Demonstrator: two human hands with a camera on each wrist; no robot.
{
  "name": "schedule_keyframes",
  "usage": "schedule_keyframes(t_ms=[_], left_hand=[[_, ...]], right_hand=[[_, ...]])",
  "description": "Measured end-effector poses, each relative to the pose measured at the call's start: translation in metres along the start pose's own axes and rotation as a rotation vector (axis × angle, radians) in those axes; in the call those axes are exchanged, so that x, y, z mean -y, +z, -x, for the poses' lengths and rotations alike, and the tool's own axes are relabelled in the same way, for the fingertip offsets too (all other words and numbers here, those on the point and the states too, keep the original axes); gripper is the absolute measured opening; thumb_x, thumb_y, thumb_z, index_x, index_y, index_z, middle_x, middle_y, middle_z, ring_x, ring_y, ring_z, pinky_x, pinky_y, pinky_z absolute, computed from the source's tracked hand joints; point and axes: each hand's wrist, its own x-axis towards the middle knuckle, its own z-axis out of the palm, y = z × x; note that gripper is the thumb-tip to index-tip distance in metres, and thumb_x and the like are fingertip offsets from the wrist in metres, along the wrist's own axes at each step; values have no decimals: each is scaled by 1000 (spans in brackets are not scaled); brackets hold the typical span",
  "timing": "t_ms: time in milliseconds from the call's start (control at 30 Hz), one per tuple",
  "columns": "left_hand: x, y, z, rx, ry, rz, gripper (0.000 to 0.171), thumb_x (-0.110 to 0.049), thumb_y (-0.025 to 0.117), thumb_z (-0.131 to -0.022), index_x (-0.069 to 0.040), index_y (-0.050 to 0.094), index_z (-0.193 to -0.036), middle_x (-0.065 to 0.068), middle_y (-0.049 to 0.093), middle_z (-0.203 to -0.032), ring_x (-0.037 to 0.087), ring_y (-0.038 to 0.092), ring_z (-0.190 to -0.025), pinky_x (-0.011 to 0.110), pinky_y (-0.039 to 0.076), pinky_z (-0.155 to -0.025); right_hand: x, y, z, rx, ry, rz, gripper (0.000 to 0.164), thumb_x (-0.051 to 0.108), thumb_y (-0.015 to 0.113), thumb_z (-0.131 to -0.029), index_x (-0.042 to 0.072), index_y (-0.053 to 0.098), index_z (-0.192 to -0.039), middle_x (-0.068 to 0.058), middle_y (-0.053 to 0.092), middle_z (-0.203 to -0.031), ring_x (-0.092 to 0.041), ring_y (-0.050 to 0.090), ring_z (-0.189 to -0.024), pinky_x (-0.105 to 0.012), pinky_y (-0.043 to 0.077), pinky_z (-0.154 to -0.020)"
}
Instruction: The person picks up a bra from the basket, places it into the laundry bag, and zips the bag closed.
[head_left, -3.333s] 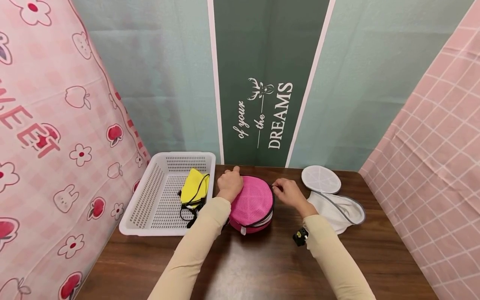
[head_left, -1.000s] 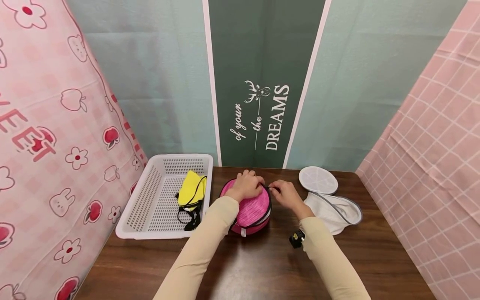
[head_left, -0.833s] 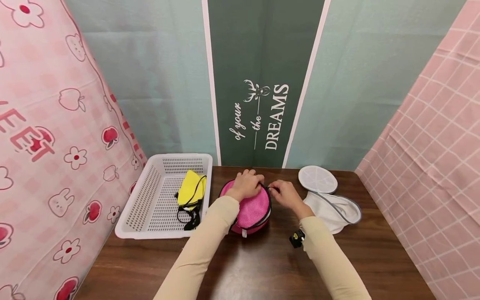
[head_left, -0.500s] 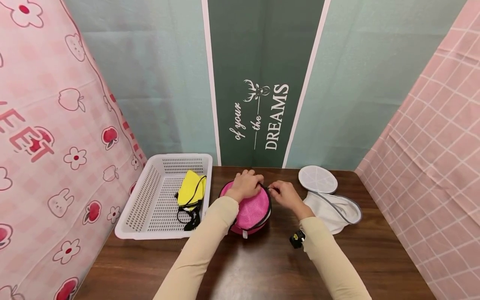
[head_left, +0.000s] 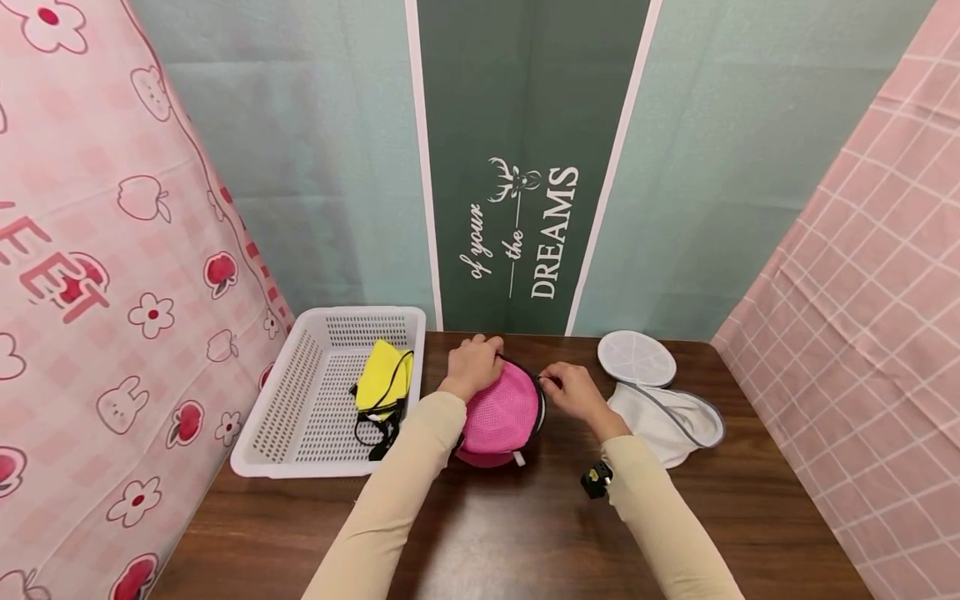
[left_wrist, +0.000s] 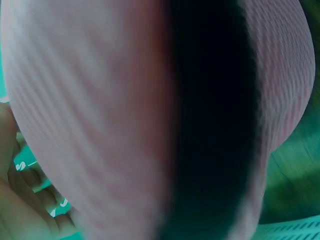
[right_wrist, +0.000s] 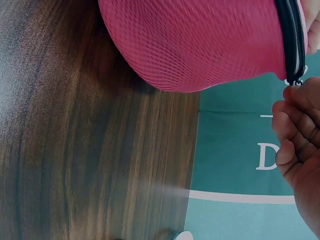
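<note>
A round pink mesh laundry bag (head_left: 498,412) with a black zip band stands on the table, its small white tag (head_left: 519,458) at the front right. My left hand (head_left: 474,367) grips the bag's back left edge. In the left wrist view the mesh fills most of the picture, blurred, with part of that hand (left_wrist: 25,205) at the lower left. At the bag's right side my right hand (head_left: 573,390) pinches the zip's pull. The right wrist view has this hand (right_wrist: 302,135) at the end of the zip (right_wrist: 292,40), which runs along the bag's rim.
Left of the bag, a white basket (head_left: 258,433) contains a yellow cloth item (head_left: 382,375) with black cords. A white mesh disc (head_left: 637,358) and a white mesh bag with grey trim (head_left: 652,421) lie at the right. Fabric curtains enclose the wooden table (head_left: 517,542).
My left hand has shifted from the bag's top to its back left edge. The bag has turned, its white tag swinging to the right. My right hand stays almost in place at the zip.
</note>
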Motion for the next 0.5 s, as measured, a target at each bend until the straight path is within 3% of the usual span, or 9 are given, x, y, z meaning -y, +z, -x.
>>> schedule_keyframes(t_ms=[200, 367, 500], left_hand=[[9, 1, 4, -61, -130, 27, 17, -29, 54, -88, -19, 60, -101, 8, 57, -90, 27, 59, -71, 42, 48, -57], [13, 1, 7, -79, -243, 55, 20, -28, 54, -89, -17, 59, -104, 12, 55, -89, 29, 59, -74, 45, 48, -60], [14, 2, 8, -77, -277, 74, 23, -27, 54, -89, -16, 59, -108, 14, 54, -89, 30, 59, -77, 45, 48, -62]], right_hand=[[0, -1, 2, 4, 15, 2, 6, 5, 63, -83, 4, 67, -78, -3, 60, -76, -15, 51, -63, -33, 45, -58], [-1, 0, 2, 12, 29, -3, 6, 5, 64, -83, 4, 67, -78, -3, 59, -74, -14, 50, -62, -32, 44, -57], [-1, 1, 2, 13, 29, -3, 6, 5, 64, -83, 4, 66, -78, -2, 58, -73, -13, 50, -62, -31, 44, -56]])
